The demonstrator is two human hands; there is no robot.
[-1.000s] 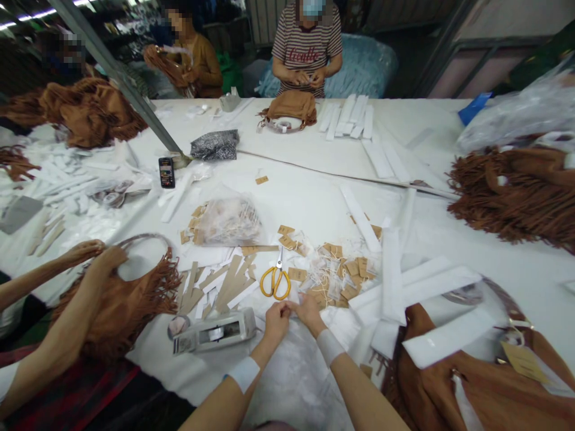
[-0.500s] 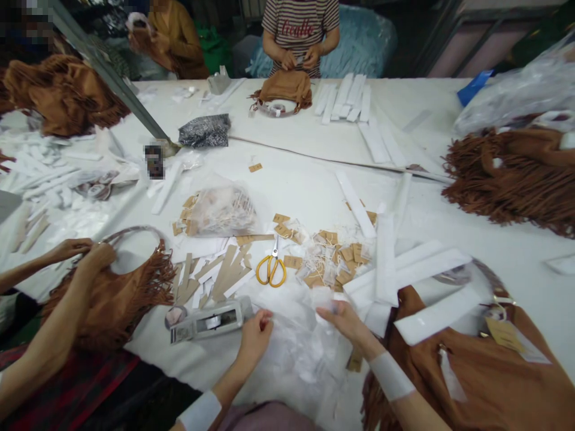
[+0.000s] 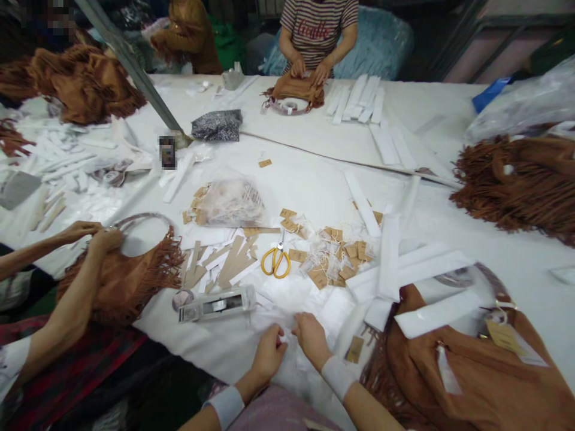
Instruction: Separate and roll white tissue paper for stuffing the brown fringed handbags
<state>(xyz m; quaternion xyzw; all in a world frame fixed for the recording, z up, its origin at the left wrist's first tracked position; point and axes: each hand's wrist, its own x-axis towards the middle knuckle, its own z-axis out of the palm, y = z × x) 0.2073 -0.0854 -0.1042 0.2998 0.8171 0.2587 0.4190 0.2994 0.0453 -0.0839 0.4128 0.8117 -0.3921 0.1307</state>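
Observation:
My left hand [image 3: 269, 353] is closed in a pinch, with a small white piece [image 3: 282, 340] showing at its fingertips. Close beside it, my right hand [image 3: 312, 338] has its fingers curled in; what they hold, if anything, is hidden. Thin, whitish translucent sheets [image 3: 330, 311] lie under and beyond both hands. To the left stands a clear tape dispenser [image 3: 218, 304]. Scissors with yellow handles [image 3: 276, 262] lie farther up, next to a heap of brown tags [image 3: 341, 257] with white strings. At the right, a brown fringed handbag [image 3: 462, 365] carries a hang tag [image 3: 503, 335].
White foam strips [image 3: 389, 257] lie across the right middle. A plastic bag of tags [image 3: 233, 200] sits beyond the cut card strips [image 3: 233, 260]. A co-worker's hands [image 3: 103, 239] touch a fringed bag [image 3: 130, 281] at left. Another person [image 3: 318, 42] works opposite.
My right hand has come left and down, close to my left hand, and its fingers have curled in. My left hand has shifted slightly right and down. The view has turned a little.

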